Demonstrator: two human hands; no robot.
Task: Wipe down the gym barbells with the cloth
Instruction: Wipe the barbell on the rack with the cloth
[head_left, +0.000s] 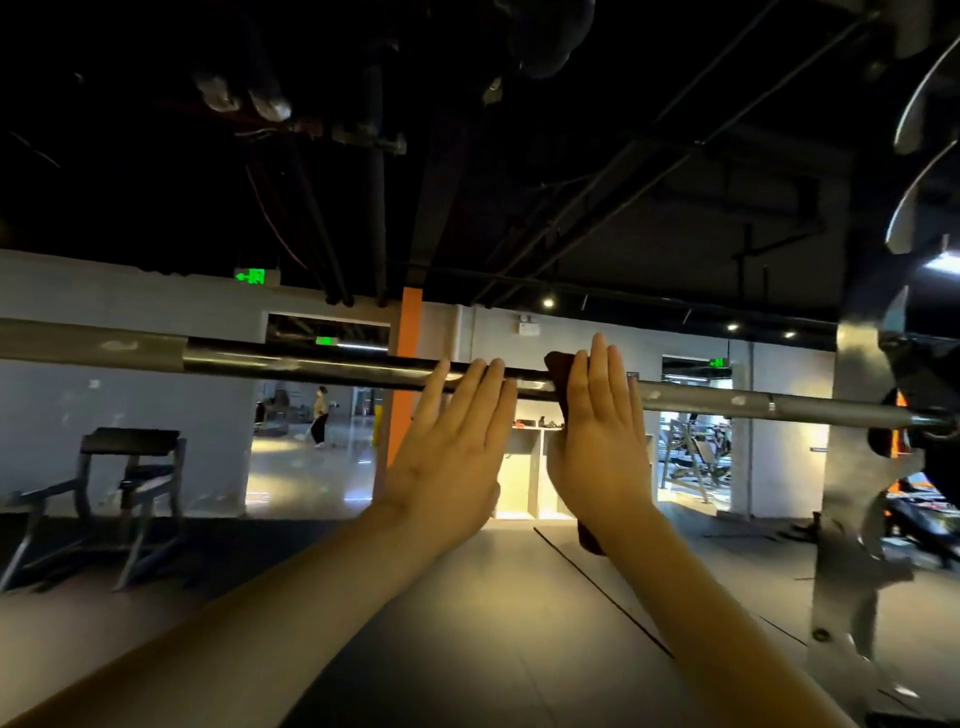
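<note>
A steel barbell (311, 362) runs across the view at head height, racked at its right end. My left hand (448, 447) is raised with straight fingers, its fingertips touching the bar near the middle. My right hand (600, 441) is also flat with straight fingers and presses a dark brown cloth (560, 366) against the bar just to the right of the left hand. The cloth shows above the fingers and a corner of it hangs below the wrist; most of it is hidden behind the palm.
A metal rack upright (852, 467) with hooks stands at the right and carries the bar's end. A padded bench frame (130, 483) stands at the left. Beyond are grey walls, an orange pillar (405, 395), doorways and a distant person (319, 415).
</note>
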